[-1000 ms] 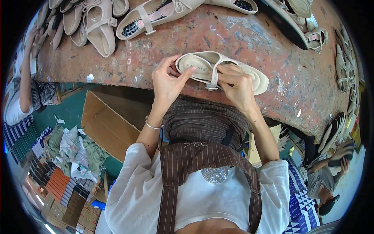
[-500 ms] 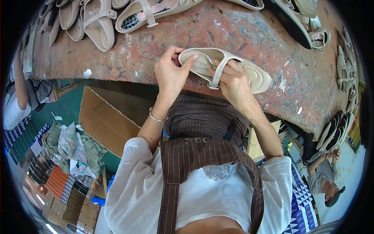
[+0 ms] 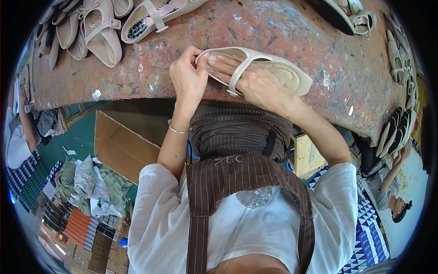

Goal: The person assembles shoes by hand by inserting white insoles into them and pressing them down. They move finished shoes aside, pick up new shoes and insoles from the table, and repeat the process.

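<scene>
A beige flat shoe (image 3: 278, 71) with a strap lies over the near edge of the worn reddish table (image 3: 255, 27). My left hand (image 3: 188, 80) pinches the shoe's left end at the rim. My right hand (image 3: 255, 82) has its fingers slipped under the strap and inside the shoe, gripping it from the near side. Both hands hold this one shoe just above my brown striped apron.
Several more beige shoes (image 3: 98, 32) lie at the table's far left, and another strapped one (image 3: 150, 18) at the top centre. Dark and light shoes (image 3: 401, 55) line the right edge. A cardboard box (image 3: 123, 146) sits below left. Another person (image 3: 392, 192) sits at lower right.
My right hand has pushed further into the shoe, under the strap. My left hand has shifted to pinch the shoe's left end. The shoe stays at the table edge.
</scene>
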`<move>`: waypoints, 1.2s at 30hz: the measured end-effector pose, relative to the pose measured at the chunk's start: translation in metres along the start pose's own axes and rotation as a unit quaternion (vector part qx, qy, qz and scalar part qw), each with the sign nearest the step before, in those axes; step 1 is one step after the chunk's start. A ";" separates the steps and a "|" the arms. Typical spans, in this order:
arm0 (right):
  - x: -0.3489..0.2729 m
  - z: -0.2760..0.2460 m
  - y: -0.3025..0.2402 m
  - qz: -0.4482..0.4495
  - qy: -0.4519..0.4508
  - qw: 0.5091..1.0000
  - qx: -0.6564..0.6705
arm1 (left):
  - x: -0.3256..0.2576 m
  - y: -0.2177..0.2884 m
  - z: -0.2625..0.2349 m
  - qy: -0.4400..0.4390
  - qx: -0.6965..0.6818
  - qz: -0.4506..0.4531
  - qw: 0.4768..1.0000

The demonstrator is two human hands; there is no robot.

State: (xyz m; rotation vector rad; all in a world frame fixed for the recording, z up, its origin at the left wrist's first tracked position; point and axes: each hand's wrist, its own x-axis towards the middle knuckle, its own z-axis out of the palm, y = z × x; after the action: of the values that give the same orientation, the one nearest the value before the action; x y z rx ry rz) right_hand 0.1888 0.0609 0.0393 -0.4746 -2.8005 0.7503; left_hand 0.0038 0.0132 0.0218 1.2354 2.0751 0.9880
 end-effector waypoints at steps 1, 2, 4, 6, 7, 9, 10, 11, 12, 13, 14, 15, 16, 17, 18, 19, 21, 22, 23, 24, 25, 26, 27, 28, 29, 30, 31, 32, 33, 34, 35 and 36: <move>-0.003 0.002 -0.006 0.035 0.004 0.998 -0.044 | 0.001 -0.001 0.000 -0.002 -0.001 0.003 1.000; -0.008 0.003 -0.013 0.070 0.009 0.994 -0.087 | 0.001 -0.004 0.001 -0.009 -0.004 0.008 1.000; -0.025 -0.005 -0.021 0.124 0.013 0.983 -0.135 | 0.001 -0.003 -0.005 -0.020 -0.005 0.006 1.000; -0.026 -0.010 -0.028 0.158 -0.001 0.971 -0.177 | 0.002 -0.008 -0.006 -0.027 -0.007 0.001 1.000; -0.026 -0.012 -0.029 0.165 0.002 0.969 -0.183 | 0.003 -0.008 -0.003 -0.034 -0.010 -0.007 0.999; -0.025 -0.016 -0.025 0.165 -0.005 0.973 -0.161 | -0.002 -0.006 -0.003 -0.033 0.003 0.000 0.999; -0.029 -0.018 -0.017 0.190 0.005 0.975 -0.115 | -0.007 -0.006 -0.004 -0.034 0.019 0.000 0.999; -0.031 -0.023 -0.011 0.222 0.134 0.956 -0.139 | -0.016 -0.011 0.001 -0.035 0.015 0.006 0.999; -0.028 -0.033 -0.008 0.248 0.262 0.919 -0.159 | -0.027 -0.012 0.008 -0.050 -0.002 -0.021 0.999; -0.025 -0.040 0.002 0.286 0.275 0.885 -0.244 | -0.042 -0.004 0.011 -0.074 -0.043 -0.037 0.996; -0.020 -0.044 0.020 0.333 0.305 0.834 -0.318 | -0.055 0.007 0.018 -0.115 -0.058 -0.013 0.992; -0.016 -0.049 0.039 0.378 0.330 0.773 -0.389 | -0.066 0.024 0.023 -0.128 0.030 0.059 0.990; -0.023 -0.060 0.054 0.400 0.338 0.849 -0.073 | -0.078 0.028 0.031 -0.126 0.106 0.090 0.982; -0.018 -0.073 0.051 0.399 0.342 0.847 -0.074 | -0.088 0.044 0.033 -0.117 0.139 0.101 0.978; -0.013 -0.085 0.039 0.424 0.322 0.845 0.051 | -0.098 0.052 0.036 -0.087 0.134 0.153 0.975; -0.012 -0.088 0.025 0.439 0.293 0.830 0.182 | -0.106 0.056 0.036 -0.090 0.132 0.192 0.968; -0.030 -0.070 -0.007 0.269 0.293 0.917 0.033 | -0.110 0.057 0.042 -0.102 0.139 0.274 0.946; -0.033 -0.056 -0.031 0.283 0.253 0.923 0.057 | -0.108 0.050 0.047 -0.107 0.156 0.310 0.932; -0.041 -0.045 -0.044 0.252 0.191 0.944 -0.090 | -0.107 0.042 0.057 -0.148 0.207 0.327 0.910; -0.050 -0.033 -0.052 0.280 0.186 0.934 -0.117 | -0.103 0.046 0.068 -0.156 0.187 0.324 0.914; -0.050 -0.020 -0.055 0.303 0.182 0.926 -0.136 | -0.100 0.044 0.075 -0.163 0.174 0.314 0.919; -0.046 -0.013 -0.049 0.299 0.190 0.922 -0.160 | -0.098 0.041 0.080 -0.140 0.212 0.328 0.910; -0.039 -0.008 -0.038 0.296 0.197 0.917 -0.181 | -0.099 0.034 0.084 -0.159 0.227 0.324 0.904; -0.027 -0.008 -0.018 0.273 0.207 0.910 -0.235 | -0.100 0.032 0.084 -0.177 0.243 0.322 0.898; -0.015 -0.009 0.002 0.290 0.193 0.908 -0.233 | -0.097 0.036 0.084 -0.180 0.274 0.333 0.884; -0.005 -0.012 0.020 0.307 0.179 0.906 -0.231 | -0.097 0.036 0.087 -0.182 0.270 0.337 0.883; 0.003 -0.017 0.029 0.344 0.110 0.905 -0.224 | -0.097 0.034 0.090 -0.165 0.254 0.325 0.896; 0.001 -0.016 0.027 0.331 0.147 0.908 -0.211 | -0.097 0.033 0.093 -0.148 0.236 0.314 0.907; -0.001 -0.017 0.021 0.314 0.185 0.910 -0.195 | -0.097 0.033 0.089 -0.142 0.257 0.323 0.900; -0.007 -0.008 0.013 0.269 0.250 0.897 -0.246 | -0.097 0.033 0.087 -0.141 0.246 0.329 0.901; -0.017 0.005 0.004 0.264 0.244 0.903 -0.235 | -0.098 0.032 0.087 -0.139 0.235 0.333 0.902; -0.020 0.006 -0.005 0.263 0.238 0.907 -0.225 | -0.100 0.032 0.088 -0.140 0.195 0.320 0.917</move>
State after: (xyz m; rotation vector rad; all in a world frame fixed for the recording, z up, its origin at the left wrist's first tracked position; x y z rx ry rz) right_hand 0.2043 0.0469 0.0346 -1.3271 -2.3603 0.0145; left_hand 0.1294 -0.0381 0.0027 2.2116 1.7063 0.5938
